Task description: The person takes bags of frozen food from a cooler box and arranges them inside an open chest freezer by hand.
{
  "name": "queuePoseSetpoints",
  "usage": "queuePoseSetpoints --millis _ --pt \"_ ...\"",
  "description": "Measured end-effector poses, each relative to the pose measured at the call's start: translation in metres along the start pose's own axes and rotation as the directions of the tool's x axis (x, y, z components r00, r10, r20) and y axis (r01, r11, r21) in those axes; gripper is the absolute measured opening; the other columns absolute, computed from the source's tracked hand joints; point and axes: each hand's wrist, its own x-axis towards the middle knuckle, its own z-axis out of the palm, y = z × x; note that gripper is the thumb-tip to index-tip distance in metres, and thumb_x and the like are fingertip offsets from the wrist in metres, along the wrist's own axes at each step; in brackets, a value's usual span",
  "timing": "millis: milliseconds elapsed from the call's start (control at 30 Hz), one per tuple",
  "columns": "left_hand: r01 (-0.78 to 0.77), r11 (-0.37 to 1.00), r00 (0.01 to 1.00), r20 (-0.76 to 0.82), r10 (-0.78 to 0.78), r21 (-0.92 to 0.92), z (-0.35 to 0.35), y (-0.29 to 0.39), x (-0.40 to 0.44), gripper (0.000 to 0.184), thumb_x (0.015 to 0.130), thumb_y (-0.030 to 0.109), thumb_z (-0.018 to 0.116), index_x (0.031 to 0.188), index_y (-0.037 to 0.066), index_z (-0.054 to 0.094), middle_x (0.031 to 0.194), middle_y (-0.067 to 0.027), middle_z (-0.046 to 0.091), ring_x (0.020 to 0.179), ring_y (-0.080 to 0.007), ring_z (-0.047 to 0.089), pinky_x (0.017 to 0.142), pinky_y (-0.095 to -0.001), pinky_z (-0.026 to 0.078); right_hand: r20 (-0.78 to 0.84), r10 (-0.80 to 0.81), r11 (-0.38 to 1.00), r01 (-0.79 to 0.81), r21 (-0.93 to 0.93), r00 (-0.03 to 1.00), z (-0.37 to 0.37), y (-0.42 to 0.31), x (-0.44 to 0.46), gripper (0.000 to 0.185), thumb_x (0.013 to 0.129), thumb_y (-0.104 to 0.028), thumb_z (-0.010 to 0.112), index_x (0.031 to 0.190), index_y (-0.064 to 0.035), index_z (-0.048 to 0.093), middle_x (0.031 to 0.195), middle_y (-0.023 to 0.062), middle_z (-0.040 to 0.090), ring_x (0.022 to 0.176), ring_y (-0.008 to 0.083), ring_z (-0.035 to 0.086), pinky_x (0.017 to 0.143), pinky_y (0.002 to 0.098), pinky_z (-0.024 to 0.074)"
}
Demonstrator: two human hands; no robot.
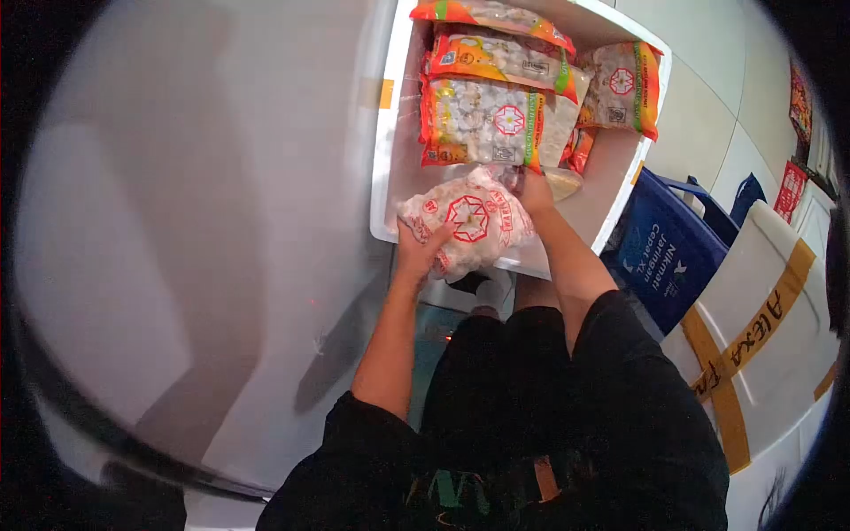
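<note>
A clear plastic bag of pale round food pieces [482,232], printed in red, is held above the near end of a white styrofoam box [394,181]. My left hand [419,250] grips its left side, thumb on top. At the bag's upper right corner is my right hand [531,190], its fingers partly hidden behind the bag and the pack edge. Just beyond lies an orange-edged food pack [482,122], on top of several similar packs inside the box. Another orange-edged pack [622,87] leans against the box's right wall.
A large smooth white surface [177,221] fills the left side. To the right stand a blue bag [664,252] with white lettering and a taped white styrofoam box [779,327] with handwriting. Pale floor tiles [699,88] show beyond the open box.
</note>
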Motion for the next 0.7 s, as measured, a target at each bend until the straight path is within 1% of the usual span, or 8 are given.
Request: queuePoseSetpoints --millis 167,233,300,367,433,533,600,700 --pt "-0.075 0.997 0.996 0.055 0.075 0.007 -0.001 0.012 -0.022 0.069 0.065 0.009 0.068 0.117 0.002 0.024 0.108 -0.012 0.044 0.096 -0.019 0.049 0.079 -0.0301 0.044 0.011 0.038 0.999 -0.038 -0.039 0.999 -0.01 -0.004 -0.02 0.054 0.07 -0.035 0.058 0.11 -0.0008 0.045 0.106 0.0223 0.049 0.099 0.0314 0.048 0.082 0.037 0.0401" --pt "-0.101 0.995 0.992 0.081 0.101 -0.006 0.003 0.027 -0.039 0.07 0.065 0.009 0.068 0.119 0.001 0.023 0.108 -0.0113 0.044 0.096 -0.0187 0.048 0.08 -0.0301 0.043 0.28 -0.005 0.537 -0.234 0.811 0.96 -0.039 -0.023 -0.06 0.059 0.072 -0.036 0.056 0.116 -0.0007 0.039 0.114 0.0151 0.047 0.105 0.025 0.045 0.086 0.035 0.038" --pt "-0.024 0.989 0.974 0.22 0.057 -0.146 0.009 0.049 -0.063 0.074 0.065 0.009 0.069 0.121 0.002 0.021 0.109 -0.0098 0.043 0.097 -0.0177 0.048 0.082 -0.0301 0.042 0.476 -0.173 0.362 -0.394 0.845 0.862 -0.067 -0.009 -0.091 0.062 0.075 -0.035 0.053 0.123 -0.0014 0.032 0.117 0.0108 0.044 0.108 0.0214 0.042 0.09 0.0332 0.0341" --pt "0.027 0.983 0.971 0.239 0.018 -0.181 0.021 0.067 -0.083 0.076 0.065 0.009 0.069 0.122 0.002 0.02 0.11 -0.0086 0.043 0.098 -0.0168 0.047 0.082 -0.0301 0.042 0.364 -0.14 0.25 -0.322 0.913 0.921 -0.125 -0.032 -0.144 0.065 0.075 -0.037 0.051 0.125 -0.0026 0.029 0.119 0.0136 0.042 0.108 0.0234 0.042 0.093 0.0328 0.0316" --pt "0.023 0.986 0.937 0.349 0.036 -0.164 0.036 0.089 -0.097 0.074 0.064 0.01 0.069 0.121 0.001 0.023 0.109 -0.0085 0.044 0.096 -0.0169 0.049 0.081 -0.0303 0.043 0.425 -0.432 -0.231 -0.553 0.801 0.796 -0.157 -0.029 -0.17 0.069 0.074 -0.042 0.052 0.123 -0.0003 0.03 0.117 0.0148 0.044 0.108 0.0233 0.044 0.094 0.035 0.0321" --pt "-0.075 0.996 0.904 0.425 0.049 0.046 0.047 0.118 -0.104 0.069 0.062 0.011 0.071 0.117 0.0 0.03 0.106 -0.0089 0.048 0.094 -0.0176 0.051 0.08 -0.0306 0.044 0.258 -0.548 -0.123 -0.381 0.916 0.796 -0.183 -0.051 -0.198 0.085 0.068 -0.051 0.058 0.124 0.005 0.026 0.113 0.0159 0.048 0.1 0.0225 0.05 0.088 0.0348 0.0369" --pt "-0.059 0.998 0.9 0.432 0.054 -0.003 0.051 0.12 -0.102 0.067 0.061 0.011 0.072 0.115 -0.001 0.033 0.104 -0.0092 0.049 0.093 -0.0178 0.052 0.08 -0.0308 0.044 0.275 -0.295 0.461 -0.116 0.88 0.915 -0.199 -0.074 -0.211 0.076 0.062 -0.026 0.07 0.121 0.0037 0.031 0.105 0.0112 0.052 0.092 0.0181 0.053 0.082 0.0303 0.041" --pt "0.051 0.989 0.919 0.395 0.007 -0.137 0.066 0.133 -0.118 0.064 0.06 0.012 0.073 0.112 0.0 0.038 0.102 -0.0098 0.052 0.091 -0.0178 0.053 0.079 -0.0316 0.044 0.267 -0.396 0.34 -0.13 0.932 0.878 -0.201 -0.077 -0.211 0.068 0.058 -0.006 0.071 0.117 -0.0006 0.037 0.101 0.006 0.053 0.09 0.0138 0.051 0.081 0.0278 0.0402"
